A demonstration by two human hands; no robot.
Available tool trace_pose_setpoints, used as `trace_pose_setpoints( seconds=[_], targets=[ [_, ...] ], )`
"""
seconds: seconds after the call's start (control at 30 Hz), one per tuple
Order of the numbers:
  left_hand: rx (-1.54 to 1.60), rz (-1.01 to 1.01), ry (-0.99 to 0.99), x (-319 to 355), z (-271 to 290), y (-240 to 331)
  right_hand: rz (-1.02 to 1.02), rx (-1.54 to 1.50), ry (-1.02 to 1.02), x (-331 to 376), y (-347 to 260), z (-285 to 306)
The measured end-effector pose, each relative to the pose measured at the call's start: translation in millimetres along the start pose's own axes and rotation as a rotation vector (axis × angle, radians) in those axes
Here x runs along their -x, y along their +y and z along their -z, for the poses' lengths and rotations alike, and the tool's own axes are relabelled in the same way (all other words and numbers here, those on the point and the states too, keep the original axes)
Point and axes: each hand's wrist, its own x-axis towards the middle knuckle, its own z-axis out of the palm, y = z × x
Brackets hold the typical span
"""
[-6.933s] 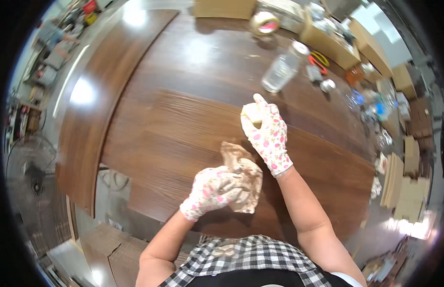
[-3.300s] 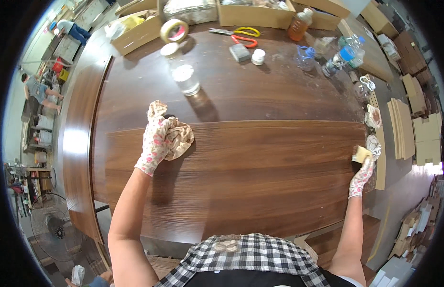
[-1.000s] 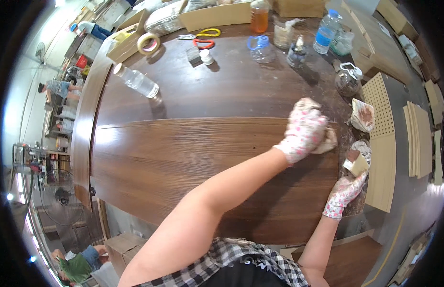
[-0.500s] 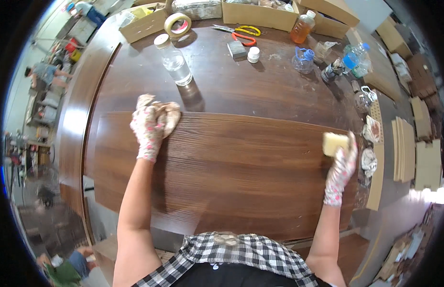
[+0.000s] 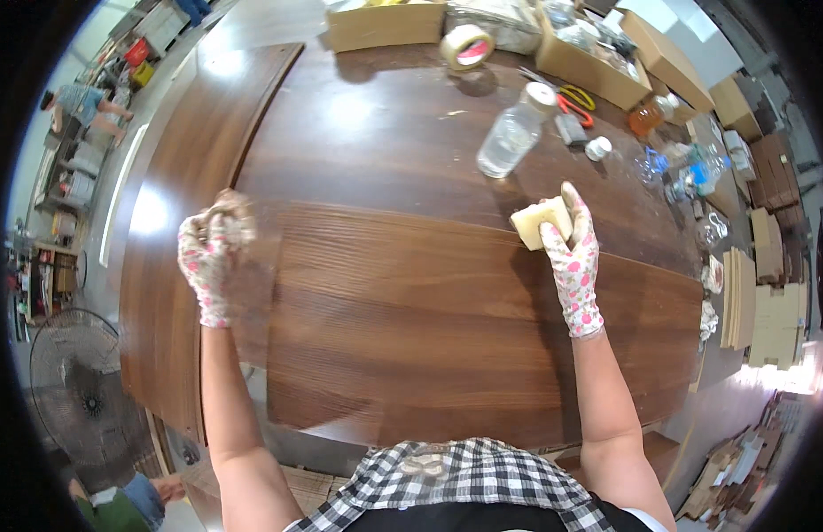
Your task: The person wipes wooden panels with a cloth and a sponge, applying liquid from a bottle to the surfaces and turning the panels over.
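A wide dark wooden panel lies flat in front of me. My left hand, in a white glove with pink flowers, presses a crumpled beige cloth onto the panel's left side; the hand is blurred. My right hand, in a matching glove, grips a pale yellow sponge block over the panel's upper right part.
A clear plastic bottle lies on the wood beyond the sponge. A tape roll, cardboard boxes, orange-handled scissors and small bottles sit along the far edge. Stacked light boards are at right, a fan at lower left.
My left hand with the cloth has swept across the panel, from far right a second ago to the left side now. The right hand with the sponge moved inward from the right edge.
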Motion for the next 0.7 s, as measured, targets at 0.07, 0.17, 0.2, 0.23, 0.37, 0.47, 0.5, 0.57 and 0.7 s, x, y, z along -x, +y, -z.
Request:
trace_pose_setpoints(
  seconds=[0.07,0.17,0.2,0.23,0.37,0.47,0.5,0.57,0.7],
  targets=[
    [0.356,0.031,-0.170,44,-23,76,0.059,0.135,-0.042,-15,-2,-25],
    [0.071,-0.368,-0.700,99,-35,97,0.141,0.183,-0.165,-30,-13,-98],
    [0.168,-0.439,-0.789,121,-38,86,0.187,0.291,-0.226,-34,-18,-124],
    [0.153,-0.378,-0.930,138,-42,85,0.269,0.344,-0.233,-39,-14,-142],
    [0.319,-0.392,-1.081,173,-47,72,0.324,0.403,-0.329,-40,-31,-212],
    [0.426,-0.355,-1.097,168,-51,72,0.399,0.456,-0.347,-43,-26,-244],
    [0.466,-0.330,-1.110,167,-53,72,0.403,0.461,-0.362,-44,-23,-248],
    [0.481,-0.305,-1.088,171,-54,72,0.401,0.550,-0.377,-45,-20,-256],
    [0.485,-0.263,-1.056,174,-52,72,0.421,0.797,-0.381,-40,-23,-240]
  ],
)
